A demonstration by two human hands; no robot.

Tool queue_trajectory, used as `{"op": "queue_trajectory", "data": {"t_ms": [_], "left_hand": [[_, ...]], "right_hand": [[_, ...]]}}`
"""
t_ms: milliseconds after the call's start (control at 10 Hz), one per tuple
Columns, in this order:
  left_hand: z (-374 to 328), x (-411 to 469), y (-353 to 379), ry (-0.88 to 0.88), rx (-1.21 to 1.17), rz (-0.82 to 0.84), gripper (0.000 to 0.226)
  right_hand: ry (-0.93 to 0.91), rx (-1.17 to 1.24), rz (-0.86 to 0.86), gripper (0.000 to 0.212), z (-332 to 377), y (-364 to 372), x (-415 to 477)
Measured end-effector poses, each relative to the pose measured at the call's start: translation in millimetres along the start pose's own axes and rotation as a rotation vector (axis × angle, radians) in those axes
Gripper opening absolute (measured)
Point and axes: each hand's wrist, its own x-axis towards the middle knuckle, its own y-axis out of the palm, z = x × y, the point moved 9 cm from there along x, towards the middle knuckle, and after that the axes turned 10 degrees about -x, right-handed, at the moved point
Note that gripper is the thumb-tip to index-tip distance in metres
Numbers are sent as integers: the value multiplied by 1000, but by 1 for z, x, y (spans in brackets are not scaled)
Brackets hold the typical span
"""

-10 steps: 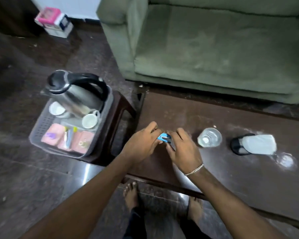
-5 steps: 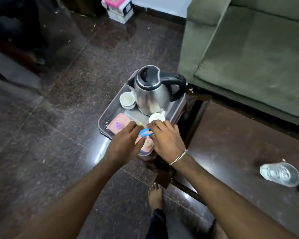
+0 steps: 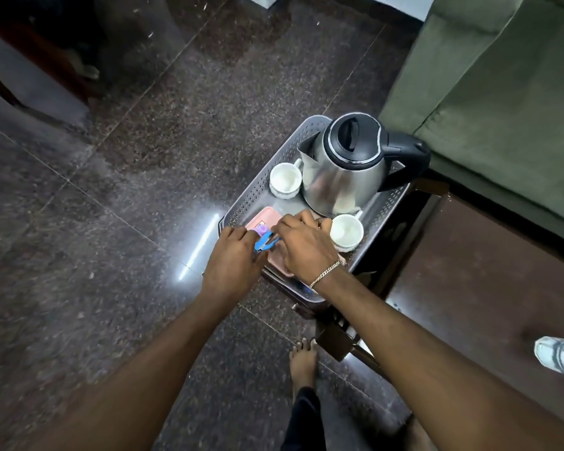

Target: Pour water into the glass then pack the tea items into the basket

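Both hands over basket, pinching blue packet

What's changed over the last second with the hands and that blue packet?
Both hands, left and right, carried the blue packet from the dark table leftward to the grey basket, now holding it low over the pink items. Kettle and both cups stayed put.

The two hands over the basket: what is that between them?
In the head view, a small blue packet sits between the left hand and the right hand, pinched by both over the pink packets in the basket.
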Motion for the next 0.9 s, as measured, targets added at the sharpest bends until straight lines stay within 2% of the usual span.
{"op": "queue_trajectory", "data": {"t_ms": [400, 600, 800, 900], "left_hand": [[0, 15, 3, -5, 66, 12, 37], [5, 12, 2, -121, 57, 3, 60], [-8, 6, -9, -106, 88, -124, 54], [-26, 7, -7, 5, 53, -187, 38]], "right_hand": [[83, 15, 18, 25, -2, 4, 11], [79, 38, -27, 26, -4, 2, 4], [89, 37, -114, 28, -17, -6, -12], [132, 55, -182, 25, -36, -8, -30]]}}
